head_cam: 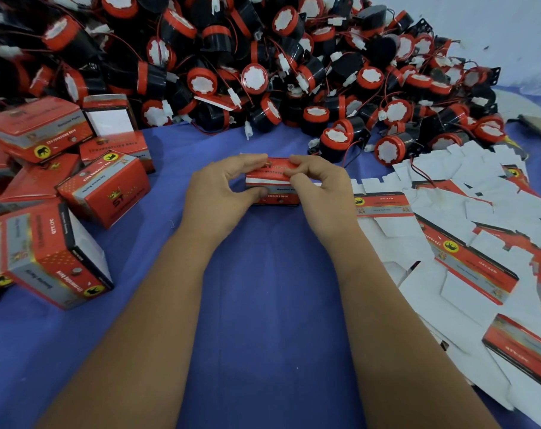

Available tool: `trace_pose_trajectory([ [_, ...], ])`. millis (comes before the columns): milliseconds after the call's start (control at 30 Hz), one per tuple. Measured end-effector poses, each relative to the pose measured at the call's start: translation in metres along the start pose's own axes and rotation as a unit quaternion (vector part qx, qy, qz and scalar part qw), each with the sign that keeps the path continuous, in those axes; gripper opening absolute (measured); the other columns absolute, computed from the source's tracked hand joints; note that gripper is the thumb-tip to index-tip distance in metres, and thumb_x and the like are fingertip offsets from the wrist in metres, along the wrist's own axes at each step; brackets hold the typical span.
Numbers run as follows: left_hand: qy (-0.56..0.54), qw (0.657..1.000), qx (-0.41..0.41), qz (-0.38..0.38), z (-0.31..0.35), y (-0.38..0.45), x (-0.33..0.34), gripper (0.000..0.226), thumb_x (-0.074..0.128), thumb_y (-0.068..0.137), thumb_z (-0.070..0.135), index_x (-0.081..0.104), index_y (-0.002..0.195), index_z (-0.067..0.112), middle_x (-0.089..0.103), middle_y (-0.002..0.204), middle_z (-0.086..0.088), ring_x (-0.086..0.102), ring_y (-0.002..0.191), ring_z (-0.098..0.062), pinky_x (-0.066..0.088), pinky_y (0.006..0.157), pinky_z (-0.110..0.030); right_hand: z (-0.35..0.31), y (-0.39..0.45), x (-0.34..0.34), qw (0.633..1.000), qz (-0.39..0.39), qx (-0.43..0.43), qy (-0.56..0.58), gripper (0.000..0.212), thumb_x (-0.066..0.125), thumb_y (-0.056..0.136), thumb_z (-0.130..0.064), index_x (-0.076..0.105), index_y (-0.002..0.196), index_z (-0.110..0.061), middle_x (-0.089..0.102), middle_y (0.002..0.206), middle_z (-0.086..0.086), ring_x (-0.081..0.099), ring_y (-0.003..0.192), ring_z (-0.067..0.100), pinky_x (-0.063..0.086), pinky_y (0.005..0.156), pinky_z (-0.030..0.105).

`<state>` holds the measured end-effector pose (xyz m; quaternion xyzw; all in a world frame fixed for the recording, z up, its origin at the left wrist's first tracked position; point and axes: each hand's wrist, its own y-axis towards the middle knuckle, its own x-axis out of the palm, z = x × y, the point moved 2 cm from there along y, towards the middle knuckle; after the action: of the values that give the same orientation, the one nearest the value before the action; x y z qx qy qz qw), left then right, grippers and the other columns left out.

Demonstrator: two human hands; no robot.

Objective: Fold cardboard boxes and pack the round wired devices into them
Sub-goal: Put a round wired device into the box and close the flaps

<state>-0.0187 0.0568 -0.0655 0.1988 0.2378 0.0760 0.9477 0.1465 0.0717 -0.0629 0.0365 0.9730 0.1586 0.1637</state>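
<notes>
A small red and grey cardboard box point(273, 184) sits on the blue cloth at the centre, held between both hands. My left hand point(219, 193) grips its left side, fingers curled over the top edge and thumb against the front. My right hand point(320, 187) pinches the top flap from the right. A large heap of round black and red wired devices point(256, 75) fills the far side of the table. What is inside the box is hidden.
Several folded boxes point(102, 187) lie piled at the left. Flat unfolded box blanks point(467, 243) spread over the right side. The blue cloth point(263, 289) lies bare between my forearms. A pale wall rises at the back right.
</notes>
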Motion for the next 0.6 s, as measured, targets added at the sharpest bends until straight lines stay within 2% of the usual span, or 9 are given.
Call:
trace_pose_trajectory([
  [33,0.02,1.0,0.0,0.001,0.0,0.0,0.0,0.042,0.079,0.082,0.015,0.069,0.119,0.033,0.063,0.124,0.021,0.052,0.129,-0.008,0.025,0.121,-0.043,0.0,0.0,0.001,1.0,0.005,-0.001,-0.016,0.014,0.053,0.082,-0.018,0.063,0.073,-0.022,0.065,0.119,-0.009,0.057,0.11,0.008,0.049,0.095,0.037],
  [100,0.114,0.993,0.014,0.011,0.001,0.002,0.002,0.036,0.074,0.087,0.022,0.068,0.121,0.033,0.06,0.133,0.018,0.04,0.141,-0.01,-0.001,0.123,-0.047,-0.001,-0.002,0.002,0.999,0.019,-0.011,-0.045,0.012,0.054,0.083,-0.019,0.065,0.078,-0.018,0.063,0.116,-0.011,0.056,0.107,0.007,0.049,0.093,0.037],
  [167,0.225,0.973,0.034,0.033,0.003,0.003,0.003,0.034,0.069,0.092,0.028,0.066,0.125,0.035,0.057,0.137,0.018,0.03,0.147,-0.014,-0.013,0.118,-0.053,-0.003,-0.002,0.003,0.994,0.034,-0.049,-0.088,0.013,0.057,0.087,-0.014,0.07,0.087,-0.015,0.058,0.108,-0.01,0.055,0.102,0.009,0.048,0.089,0.034],
  [267,0.312,0.949,0.027,0.042,0.007,0.005,0.006,0.036,0.061,0.096,0.033,0.061,0.132,0.037,0.054,0.142,0.015,0.023,0.15,-0.019,-0.012,0.116,-0.062,-0.005,-0.001,0.004,0.985,0.027,-0.073,-0.154,0.019,0.057,0.09,-0.009,0.072,0.102,-0.009,0.058,0.113,0.0,0.054,0.107,0.02,0.048,0.09,0.039],
  [333,0.333,0.942,0.009,0.031,0.009,0.006,0.008,0.034,0.058,0.098,0.034,0.06,0.132,0.037,0.052,0.144,0.014,0.021,0.151,-0.02,-0.01,0.116,-0.064,-0.007,0.0,0.007,0.975,0.023,-0.073,-0.209,0.019,0.055,0.089,-0.011,0.07,0.101,-0.007,0.058,0.115,0.002,0.053,0.107,0.023,0.048,0.087,0.043],
  [433,0.333,0.943,-0.013,0.019,0.007,0.005,0.008,0.032,0.054,0.101,0.031,0.061,0.132,0.037,0.053,0.145,0.011,0.02,0.151,-0.02,-0.008,0.116,-0.064,-0.011,-0.003,0.012,0.956,0.032,-0.077,-0.28,0.018,0.054,0.089,-0.015,0.065,0.1,-0.006,0.056,0.116,0.002,0.051,0.104,0.022,0.047,0.081,0.043],
  [600,0.278,0.96,-0.039,0.013,0.009,0.0,0.01,0.037,0.05,0.1,0.025,0.059,0.135,0.037,0.047,0.15,0.012,0.027,0.149,-0.02,-0.007,0.117,-0.063,-0.013,-0.006,0.018,0.94,0.04,-0.043,-0.336,0.026,0.05,0.091,-0.017,0.061,0.112,-0.008,0.055,0.118,0.01,0.047,0.109,0.027,0.043,0.076,0.036],
])
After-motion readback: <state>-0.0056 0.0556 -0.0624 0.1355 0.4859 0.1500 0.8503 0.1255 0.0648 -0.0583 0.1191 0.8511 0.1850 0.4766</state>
